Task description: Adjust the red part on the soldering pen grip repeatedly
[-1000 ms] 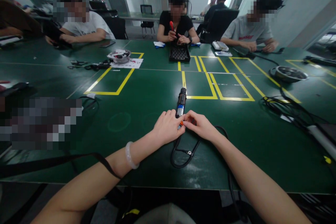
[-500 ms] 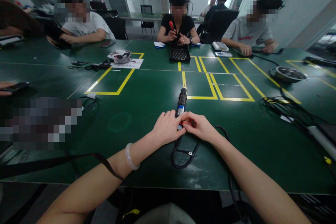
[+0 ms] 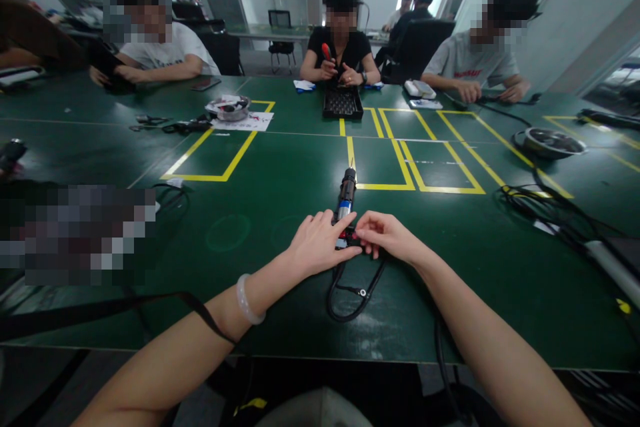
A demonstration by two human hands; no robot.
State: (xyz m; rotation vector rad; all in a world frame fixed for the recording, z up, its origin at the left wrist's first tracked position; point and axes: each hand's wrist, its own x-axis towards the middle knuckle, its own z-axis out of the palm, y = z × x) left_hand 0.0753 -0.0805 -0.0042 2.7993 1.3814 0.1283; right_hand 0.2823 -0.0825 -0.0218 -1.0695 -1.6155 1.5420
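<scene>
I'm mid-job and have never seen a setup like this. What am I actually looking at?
No machine here: these are a person's two bare hands, seen by a camera worn on that person's head, facing forward and down. On the green table lies a slim, dark tool with a blue band, its thin tip pointing away. The left hand lies over its near end, thumb and forefinger spread across it. The right hand is curled close beside that end; whether it grips anything is hard to tell. A black cable loops nearby. Farther off are yellow tape outlines and a black tray, with a person behind it holding a red object.
</scene>
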